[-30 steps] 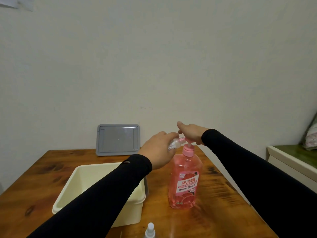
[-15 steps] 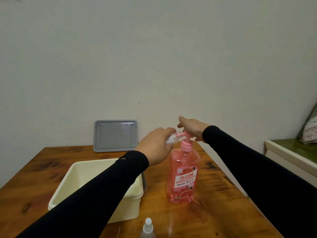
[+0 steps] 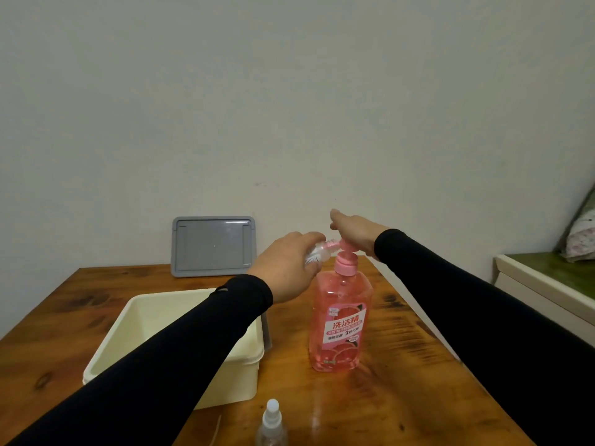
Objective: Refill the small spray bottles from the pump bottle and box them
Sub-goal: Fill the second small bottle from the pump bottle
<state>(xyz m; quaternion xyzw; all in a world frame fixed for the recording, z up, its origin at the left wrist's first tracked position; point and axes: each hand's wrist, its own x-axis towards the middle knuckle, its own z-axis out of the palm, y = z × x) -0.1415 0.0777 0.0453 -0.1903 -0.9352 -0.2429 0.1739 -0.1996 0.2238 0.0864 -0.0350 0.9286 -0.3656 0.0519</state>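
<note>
Right at the near edge, a capped spray bottle (image 3: 271, 423) stands upright on the wooden surface (image 3: 396, 394). Just beyond, the cream box (image 3: 135, 320) sits open at left, with the pink pump bottle (image 3: 339, 320) upright to its right. Left hand (image 3: 286, 268), fingers wrapped round a small clear bottle (image 3: 317, 254), tilts it up to the pump spout. Right hand (image 3: 357, 233), fingers straight, presses flat on the pump head. At the back, a grey lid (image 3: 213, 245) leans against the wall.

Dim, flat, greenish light. Soft glare on the table (image 3: 402, 397) near the front edge. Wide-angle bowing at edges, overall slightly soft.
</note>
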